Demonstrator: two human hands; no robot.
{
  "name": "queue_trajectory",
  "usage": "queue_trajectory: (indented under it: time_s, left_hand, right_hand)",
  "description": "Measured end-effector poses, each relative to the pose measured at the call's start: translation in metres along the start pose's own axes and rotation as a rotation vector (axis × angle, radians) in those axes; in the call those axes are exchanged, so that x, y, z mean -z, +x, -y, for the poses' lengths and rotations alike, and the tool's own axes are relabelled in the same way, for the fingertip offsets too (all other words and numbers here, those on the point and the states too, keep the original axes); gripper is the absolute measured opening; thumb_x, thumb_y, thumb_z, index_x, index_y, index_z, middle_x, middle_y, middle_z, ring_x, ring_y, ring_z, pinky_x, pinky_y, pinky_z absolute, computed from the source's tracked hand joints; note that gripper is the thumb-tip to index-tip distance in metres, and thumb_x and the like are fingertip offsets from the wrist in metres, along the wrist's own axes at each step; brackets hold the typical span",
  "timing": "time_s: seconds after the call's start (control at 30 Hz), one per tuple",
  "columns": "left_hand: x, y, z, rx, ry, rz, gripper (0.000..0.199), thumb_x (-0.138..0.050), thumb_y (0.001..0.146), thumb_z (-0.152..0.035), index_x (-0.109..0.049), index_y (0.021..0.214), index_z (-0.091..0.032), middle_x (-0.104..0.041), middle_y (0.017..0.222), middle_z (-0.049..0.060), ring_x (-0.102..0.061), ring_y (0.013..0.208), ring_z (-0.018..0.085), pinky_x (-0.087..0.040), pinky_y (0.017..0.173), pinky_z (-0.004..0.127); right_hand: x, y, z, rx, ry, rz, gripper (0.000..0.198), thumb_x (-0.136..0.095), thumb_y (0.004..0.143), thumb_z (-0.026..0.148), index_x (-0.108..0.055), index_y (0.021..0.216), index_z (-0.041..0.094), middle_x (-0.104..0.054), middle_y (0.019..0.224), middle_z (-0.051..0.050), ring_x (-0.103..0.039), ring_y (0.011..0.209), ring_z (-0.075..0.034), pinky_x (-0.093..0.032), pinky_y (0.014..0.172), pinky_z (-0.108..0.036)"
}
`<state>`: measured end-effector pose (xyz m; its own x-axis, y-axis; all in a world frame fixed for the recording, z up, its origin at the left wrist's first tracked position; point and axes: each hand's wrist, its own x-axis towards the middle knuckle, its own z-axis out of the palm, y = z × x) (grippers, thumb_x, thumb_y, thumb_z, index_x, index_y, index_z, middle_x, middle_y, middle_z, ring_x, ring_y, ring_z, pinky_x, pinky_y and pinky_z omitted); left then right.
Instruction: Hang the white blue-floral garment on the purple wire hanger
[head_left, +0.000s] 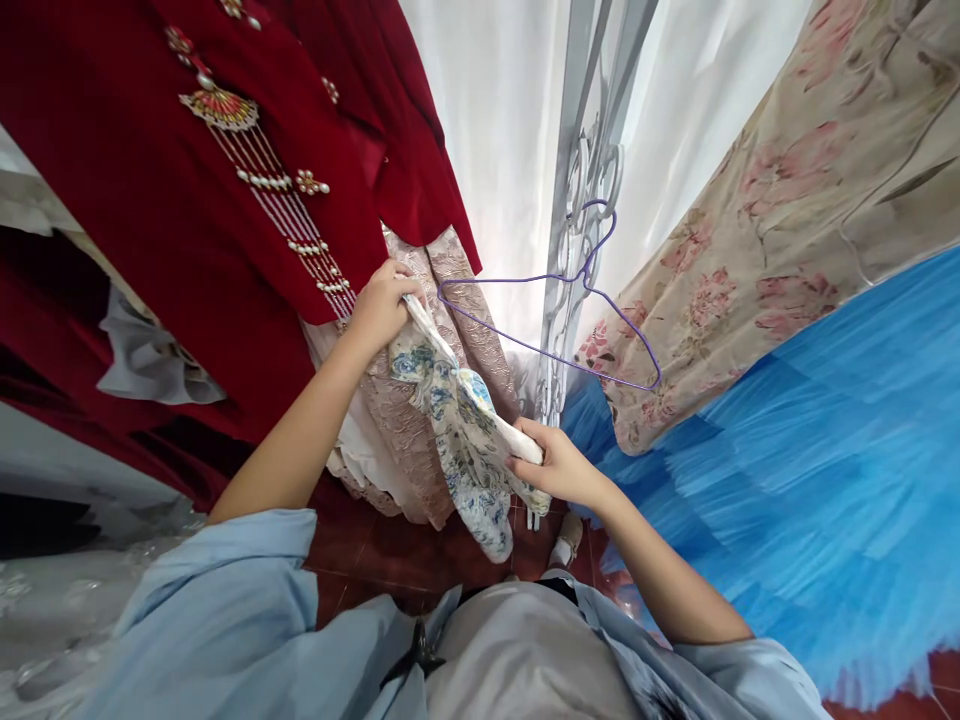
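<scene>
Stretched between my two hands is a floral garment (469, 450), white with blue and yellow flowers and a white band along its upper edge. My left hand (386, 305) is closed on the band's upper left end. Its lower right end is pinched in my right hand (555, 462), thumb in front. The cloth hangs down in folds, and I cannot tell its full shape. Just beyond it, a purple hanger (551, 360) hangs bare from a white metal stand (592, 180), touching neither hand.
A dark red coat (300, 130) with beaded tassels (289, 215) hangs at left, over a pink brocade garment (416, 430). On the right are a beige floral cloth (712, 280) and a blue tulle skirt (787, 480). White curtains (495, 130) hang behind; the floor (352, 545) is red tile.
</scene>
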<state>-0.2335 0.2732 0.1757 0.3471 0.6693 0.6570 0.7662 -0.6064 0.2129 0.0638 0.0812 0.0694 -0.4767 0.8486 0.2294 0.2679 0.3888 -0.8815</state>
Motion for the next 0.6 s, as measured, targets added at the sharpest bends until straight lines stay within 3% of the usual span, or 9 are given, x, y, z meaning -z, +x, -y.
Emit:
queue_trajectory:
  time_s: [0.13,0.27,0.4,0.5,0.6]
  left_hand:
    - [-0.014,0.031,-0.015,0.070,-0.187,-0.144,0.020,-0.052,0.081,-0.013,-0.071,0.078,-0.019,-0.067,0.094,0.007,-0.061,0.091,0.021,-0.047,0.089,0.035]
    - [-0.033,0.052,-0.041,0.073,-0.331,-0.120,0.022,-0.048,0.083,-0.011,-0.070,0.082,-0.018,-0.067,0.081,0.003,-0.060,0.084,0.019,-0.048,0.085,0.032]
    - [-0.056,0.054,-0.068,0.038,-0.333,-0.062,0.028,-0.044,0.081,-0.007,-0.069,0.087,-0.019,-0.069,0.086,0.004,-0.062,0.087,0.021,-0.047,0.085,0.033]
    - [-0.066,0.048,-0.080,0.008,-0.287,-0.086,0.032,-0.047,0.083,-0.008,-0.067,0.105,-0.021,-0.069,0.095,0.004,-0.063,0.093,0.021,-0.046,0.088,0.032]
    - [-0.069,0.043,-0.083,0.022,-0.234,-0.126,0.033,-0.058,0.087,-0.020,-0.061,0.119,-0.022,-0.068,0.090,0.004,-0.063,0.088,0.019,-0.047,0.082,0.030]
  right_hand:
    - [-0.005,0.006,0.005,0.059,0.125,-0.029,0.013,-0.063,0.086,0.025,-0.051,0.088,0.021,-0.048,0.079,0.004,-0.044,0.072,-0.013,-0.036,0.066,-0.025]
    - [-0.006,-0.001,-0.004,0.059,0.227,-0.058,0.011,-0.060,0.090,0.026,-0.051,0.089,0.022,-0.046,0.082,0.003,-0.044,0.074,-0.014,-0.038,0.069,-0.026]
    - [-0.004,-0.014,-0.020,-0.030,0.345,-0.103,0.012,-0.060,0.092,0.030,-0.050,0.091,0.022,-0.048,0.083,0.002,-0.046,0.074,-0.013,-0.040,0.068,-0.025]
    - [0.009,-0.031,-0.035,-0.155,0.500,-0.056,0.027,-0.071,0.083,0.033,-0.051,0.098,0.022,-0.053,0.086,0.003,-0.050,0.074,-0.012,-0.042,0.065,-0.022]
    - [0.043,-0.053,-0.049,-0.274,0.581,-0.002,0.049,-0.084,0.068,0.034,-0.055,0.104,0.019,-0.061,0.089,0.002,-0.056,0.074,-0.012,-0.045,0.063,-0.021]
